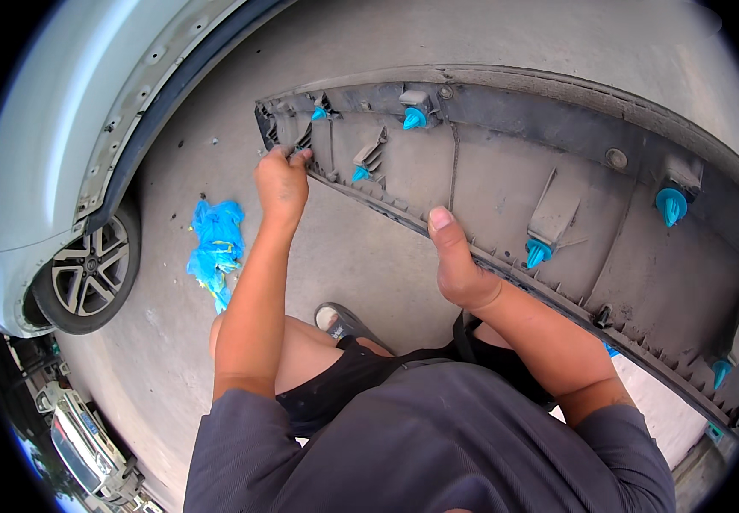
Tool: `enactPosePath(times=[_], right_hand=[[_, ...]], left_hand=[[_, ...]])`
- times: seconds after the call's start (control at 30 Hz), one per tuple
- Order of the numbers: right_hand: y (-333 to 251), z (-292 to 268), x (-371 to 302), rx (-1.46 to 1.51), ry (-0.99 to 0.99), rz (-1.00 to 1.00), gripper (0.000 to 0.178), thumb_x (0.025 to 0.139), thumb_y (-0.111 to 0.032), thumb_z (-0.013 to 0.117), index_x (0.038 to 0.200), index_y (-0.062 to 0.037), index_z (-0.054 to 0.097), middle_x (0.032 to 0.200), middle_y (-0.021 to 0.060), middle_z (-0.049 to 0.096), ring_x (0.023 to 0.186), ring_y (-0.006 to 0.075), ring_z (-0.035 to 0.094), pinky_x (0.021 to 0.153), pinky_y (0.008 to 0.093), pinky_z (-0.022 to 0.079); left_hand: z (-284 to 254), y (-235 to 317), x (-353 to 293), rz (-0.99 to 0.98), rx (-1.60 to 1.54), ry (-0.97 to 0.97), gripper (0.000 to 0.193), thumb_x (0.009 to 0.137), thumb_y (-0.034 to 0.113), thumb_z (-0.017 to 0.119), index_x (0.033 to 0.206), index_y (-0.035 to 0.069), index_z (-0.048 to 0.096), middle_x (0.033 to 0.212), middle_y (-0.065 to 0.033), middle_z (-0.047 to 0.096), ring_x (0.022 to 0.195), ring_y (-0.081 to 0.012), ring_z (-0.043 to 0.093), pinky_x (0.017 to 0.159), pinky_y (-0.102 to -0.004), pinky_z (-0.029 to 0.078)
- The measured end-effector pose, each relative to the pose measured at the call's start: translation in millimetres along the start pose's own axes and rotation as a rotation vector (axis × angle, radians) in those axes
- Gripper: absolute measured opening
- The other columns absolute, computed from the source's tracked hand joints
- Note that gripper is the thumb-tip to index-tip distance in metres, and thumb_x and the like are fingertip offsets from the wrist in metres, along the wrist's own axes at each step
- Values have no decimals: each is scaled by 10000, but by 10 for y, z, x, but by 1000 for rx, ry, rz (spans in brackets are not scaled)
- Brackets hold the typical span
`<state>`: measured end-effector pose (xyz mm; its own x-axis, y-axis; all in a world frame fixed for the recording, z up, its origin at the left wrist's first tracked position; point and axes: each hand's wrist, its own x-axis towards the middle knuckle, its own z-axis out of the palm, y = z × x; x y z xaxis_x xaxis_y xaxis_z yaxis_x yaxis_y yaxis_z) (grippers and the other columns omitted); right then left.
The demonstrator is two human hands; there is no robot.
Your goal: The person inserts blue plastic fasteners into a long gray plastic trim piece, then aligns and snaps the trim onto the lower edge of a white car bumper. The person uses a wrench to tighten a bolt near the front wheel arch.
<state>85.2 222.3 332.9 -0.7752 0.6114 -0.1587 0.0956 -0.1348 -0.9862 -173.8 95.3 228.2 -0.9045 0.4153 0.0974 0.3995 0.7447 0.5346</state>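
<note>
A long dark plastic car trim panel (489, 162), dusty on its inner face, stretches across from upper centre to the right rim. Bright blue clips stick out of its brackets, among them a round-headed clip (671, 206) and a clip in a lower bracket (538, 252). My left hand (282, 184) is closed on the panel's lower edge near its left end, fingertips beside a small bracket. Further right, my right hand (463, 269) supports the same edge, thumb lying along the inner side; its other fingers are hidden behind the panel.
On the left stands a light-coloured car (53, 145) with a bare sill strip with holes and a wheel (89, 265). Crumpled blue plastic (216, 244) lies on the concrete floor. My sandalled foot (342, 323) is below the panel. Another white vehicle (79, 449) shows at lower left.
</note>
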Motion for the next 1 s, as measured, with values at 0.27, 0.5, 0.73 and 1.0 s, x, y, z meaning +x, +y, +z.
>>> enactPosePath(times=[0.27,0.5,0.73,1.0], right_hand=[[46,54,71,198,76,-310,254,959,-164,632,1079,59,656,1063,105,677,978,188,640,894,333,508],[278,-20,196,304,218,-376,97,904,-90,673,961,-12,660,930,6,643,821,118,595,744,287,489],[298,-255,334,-39,346,-477,94,891,-45,635,977,-9,629,929,32,635,816,137,602,734,298,504],[92,-434,447,517,210,-131,281,952,-143,511,1090,90,590,1042,174,668,971,283,690,856,528,593]], left_hand=[[29,-81,34,36,-3,-83,293,899,226,657,826,-55,610,834,-282,650,827,-482,614,731,-506,475],[104,-66,-54,65,84,-80,284,935,213,607,868,-62,582,930,-317,628,924,-514,582,792,-535,462],[-219,-130,67,-182,-316,-471,313,913,244,666,943,-61,602,809,-137,633,663,-249,577,607,-394,473],[-737,-194,279,-478,-1130,-299,269,985,93,511,1188,-83,512,955,-157,615,626,-108,460,486,-243,362]])
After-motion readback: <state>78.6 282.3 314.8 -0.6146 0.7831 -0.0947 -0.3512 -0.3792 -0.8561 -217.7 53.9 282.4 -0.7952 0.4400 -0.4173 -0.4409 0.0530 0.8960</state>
